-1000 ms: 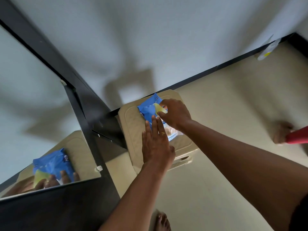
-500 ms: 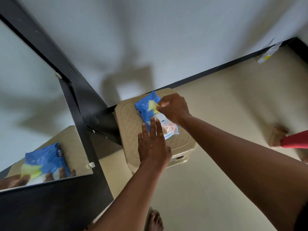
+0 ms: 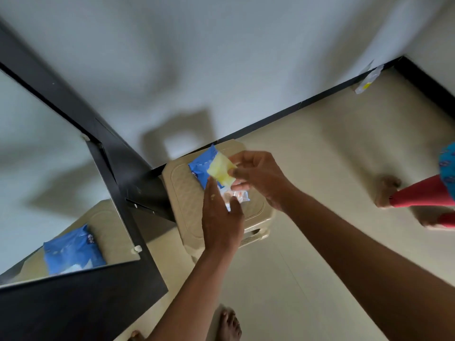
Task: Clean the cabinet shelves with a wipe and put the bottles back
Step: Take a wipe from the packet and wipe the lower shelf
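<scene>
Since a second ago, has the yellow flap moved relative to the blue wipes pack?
Yes. The yellow flap, pinched by the right hand, has peeled up off the blue wipes pack, which stays on the beige stool.

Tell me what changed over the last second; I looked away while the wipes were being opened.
The right hand, pinching the yellow flap, has peeled it up and lifted it off the blue wipes pack. The left hand has gone from lying flat on the pack to steadying its lower end. The pack stays on the beige stool.
</scene>
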Motion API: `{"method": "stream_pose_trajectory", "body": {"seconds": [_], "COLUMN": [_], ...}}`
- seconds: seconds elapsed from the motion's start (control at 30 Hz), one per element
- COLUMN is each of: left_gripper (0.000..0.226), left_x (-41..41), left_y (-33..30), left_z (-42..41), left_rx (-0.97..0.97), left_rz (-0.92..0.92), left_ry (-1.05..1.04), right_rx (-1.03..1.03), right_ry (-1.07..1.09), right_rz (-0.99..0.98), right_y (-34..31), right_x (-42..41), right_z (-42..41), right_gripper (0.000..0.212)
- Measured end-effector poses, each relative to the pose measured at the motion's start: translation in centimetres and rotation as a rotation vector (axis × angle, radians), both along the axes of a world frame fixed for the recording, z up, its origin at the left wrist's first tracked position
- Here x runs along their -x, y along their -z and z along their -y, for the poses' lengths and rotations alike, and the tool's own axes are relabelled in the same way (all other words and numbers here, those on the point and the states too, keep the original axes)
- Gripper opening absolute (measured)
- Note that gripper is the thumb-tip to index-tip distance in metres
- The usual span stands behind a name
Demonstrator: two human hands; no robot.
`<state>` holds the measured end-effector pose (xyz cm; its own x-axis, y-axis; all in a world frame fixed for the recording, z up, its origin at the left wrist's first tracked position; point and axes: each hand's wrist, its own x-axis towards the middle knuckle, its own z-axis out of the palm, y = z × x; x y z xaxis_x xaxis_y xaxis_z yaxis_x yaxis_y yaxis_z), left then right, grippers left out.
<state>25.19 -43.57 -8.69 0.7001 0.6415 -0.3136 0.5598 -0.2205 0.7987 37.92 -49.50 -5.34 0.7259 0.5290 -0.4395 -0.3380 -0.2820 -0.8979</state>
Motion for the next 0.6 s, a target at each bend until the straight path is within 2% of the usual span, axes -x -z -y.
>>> {"method": "stream_pose_trajectory", "body": {"seconds": [0.07, 0.13, 0.23, 0.37, 0.6], "left_gripper": [0.049, 0.040, 0.043, 0.019, 0.017], "left_x": [1.2, 2.8, 5.4, 8.3, 15.4], "left_y": [-3.6, -7.2, -11.4, -14.4, -19.2], "left_z": [1.2, 2.7, 5.1, 6.7, 6.3], "left_rx": [0.186, 0.393, 0.590, 0.634, 0.563], "left_rz": [0.093, 0.186, 0.262, 0.268, 0.157], "left_ry": [-0.098, -0.103, -0.043, -0.077, 0.136], "right_rx": [-0.017, 0.014, 0.086, 0.098, 0.036], "right_ry": [0.018, 0.038, 0.120, 0.193, 0.201], "right_rz": [0.006, 0.056, 0.106, 0.116, 0.053], "right_y": [-1.5, -3.1, -6.3, -11.0, -17.4], "right_x": [2.1, 4.4, 8.0, 13.0, 20.9], "right_z": [2.1, 4.3, 7.6, 11.1, 14.5], "right_gripper": [0.020, 0.019, 0.021, 0.021, 0.018]}}
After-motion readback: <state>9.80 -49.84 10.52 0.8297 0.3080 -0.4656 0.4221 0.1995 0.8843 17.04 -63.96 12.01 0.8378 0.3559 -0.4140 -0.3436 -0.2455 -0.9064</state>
